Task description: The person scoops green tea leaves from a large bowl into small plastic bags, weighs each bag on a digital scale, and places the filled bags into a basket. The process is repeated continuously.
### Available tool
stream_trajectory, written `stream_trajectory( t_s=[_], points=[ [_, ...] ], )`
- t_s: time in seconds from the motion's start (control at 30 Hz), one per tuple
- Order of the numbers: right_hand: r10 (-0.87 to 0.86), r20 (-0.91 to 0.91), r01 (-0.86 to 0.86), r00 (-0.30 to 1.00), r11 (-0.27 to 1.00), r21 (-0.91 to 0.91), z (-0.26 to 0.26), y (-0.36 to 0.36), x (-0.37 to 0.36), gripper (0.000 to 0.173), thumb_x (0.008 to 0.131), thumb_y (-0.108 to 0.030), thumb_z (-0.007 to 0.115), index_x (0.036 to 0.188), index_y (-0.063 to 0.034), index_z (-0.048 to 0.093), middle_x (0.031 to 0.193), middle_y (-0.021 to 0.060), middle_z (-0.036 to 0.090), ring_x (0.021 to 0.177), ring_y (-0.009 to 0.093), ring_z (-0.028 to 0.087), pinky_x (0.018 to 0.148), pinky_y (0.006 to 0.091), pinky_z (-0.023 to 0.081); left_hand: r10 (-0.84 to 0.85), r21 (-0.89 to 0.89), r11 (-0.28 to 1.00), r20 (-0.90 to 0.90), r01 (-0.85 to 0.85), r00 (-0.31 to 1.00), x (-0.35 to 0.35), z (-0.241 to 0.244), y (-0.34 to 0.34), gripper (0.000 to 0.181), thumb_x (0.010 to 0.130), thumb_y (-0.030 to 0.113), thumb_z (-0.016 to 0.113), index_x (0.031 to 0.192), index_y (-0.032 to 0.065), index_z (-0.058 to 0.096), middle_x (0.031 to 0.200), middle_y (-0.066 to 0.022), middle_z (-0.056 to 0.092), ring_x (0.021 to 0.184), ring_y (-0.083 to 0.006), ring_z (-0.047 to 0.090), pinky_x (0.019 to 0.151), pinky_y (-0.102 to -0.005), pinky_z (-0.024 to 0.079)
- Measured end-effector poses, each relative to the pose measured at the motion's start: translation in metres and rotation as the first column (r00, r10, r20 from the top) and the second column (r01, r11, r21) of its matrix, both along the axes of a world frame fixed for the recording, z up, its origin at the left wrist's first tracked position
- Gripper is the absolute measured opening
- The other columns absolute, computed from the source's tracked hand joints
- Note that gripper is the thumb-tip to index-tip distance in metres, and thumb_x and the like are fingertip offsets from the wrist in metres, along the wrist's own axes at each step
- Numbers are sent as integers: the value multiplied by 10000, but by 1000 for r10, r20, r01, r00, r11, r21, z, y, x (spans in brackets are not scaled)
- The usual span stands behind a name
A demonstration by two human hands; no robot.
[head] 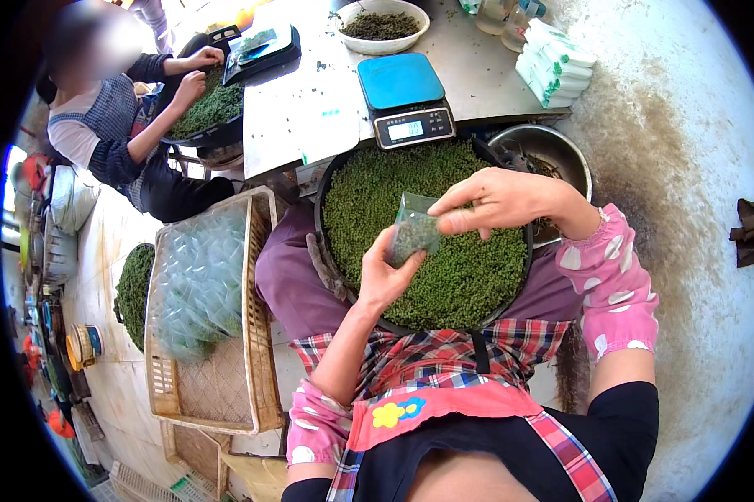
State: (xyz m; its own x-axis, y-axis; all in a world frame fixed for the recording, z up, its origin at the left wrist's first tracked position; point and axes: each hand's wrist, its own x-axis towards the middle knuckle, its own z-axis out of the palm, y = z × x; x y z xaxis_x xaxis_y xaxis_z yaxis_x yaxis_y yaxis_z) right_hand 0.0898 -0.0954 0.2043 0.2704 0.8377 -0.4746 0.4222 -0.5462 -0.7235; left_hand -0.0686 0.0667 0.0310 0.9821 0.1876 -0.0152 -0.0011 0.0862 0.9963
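Observation:
My left hand [386, 267] holds a small clear plastic bag [413, 235], partly filled with small green pieces, over a large round black tub. My right hand [493, 201] is at the bag's upper right edge, its thumb and forefinger on or close to the plastic; a firm pinch cannot be made out. Small green buds or berries [471, 282] fill the tub, which rests at my lap. Beyond it, at the metal table's edge, stands a digital kitchen scale [408, 97] with a blue platform and a lit display.
A plastic crate [251, 351] of filled clear bags [198, 276] stands at left. A metal bowl [581, 157] lies right of the tub. On the table [477, 88] are a white bowl [383, 44] and stacked plastic packs [556, 63]. A co-worker [110, 125] sits at upper left by another tub.

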Motion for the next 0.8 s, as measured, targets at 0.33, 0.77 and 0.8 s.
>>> stream_trajectory(
  t_s=[0.33, 0.77, 0.8],
  points=[
    [103, 329, -182, 939, 958, 220, -70, 2, -49, 388, 799, -105, 728, 1181, -78, 662, 952, 128, 695, 786, 265, 690, 693, 365, 554, -52, 117, 992, 51, 46, 997, -12, 6, -17, 472, 775, 86, 750, 1214, 16, 592, 1015, -69, 684, 935, -131, 635, 832, -296, 511],
    [51, 445, -165, 894, 962, 220, -88, 1, -69, 387, 806, -50, 626, 1186, -120, 635, 982, 193, 689, 907, 413, 667, 780, 513, 537, 148, 277, 944, 133, -180, 980, -12, -7, -20, 467, 735, 50, 723, 1189, 35, 615, 1013, -128, 699, 943, -214, 680, 825, -330, 531],
    [85, 469, -191, 879, 964, 183, -89, 9, -72, 379, 807, -51, 625, 1180, -120, 633, 1003, 192, 684, 903, 412, 667, 770, 515, 538, 187, 251, 944, 125, -214, 974, -17, -9, -18, 469, 735, 47, 721, 1191, 35, 611, 1016, -130, 699, 944, -217, 681, 826, -333, 531]
  ],
)
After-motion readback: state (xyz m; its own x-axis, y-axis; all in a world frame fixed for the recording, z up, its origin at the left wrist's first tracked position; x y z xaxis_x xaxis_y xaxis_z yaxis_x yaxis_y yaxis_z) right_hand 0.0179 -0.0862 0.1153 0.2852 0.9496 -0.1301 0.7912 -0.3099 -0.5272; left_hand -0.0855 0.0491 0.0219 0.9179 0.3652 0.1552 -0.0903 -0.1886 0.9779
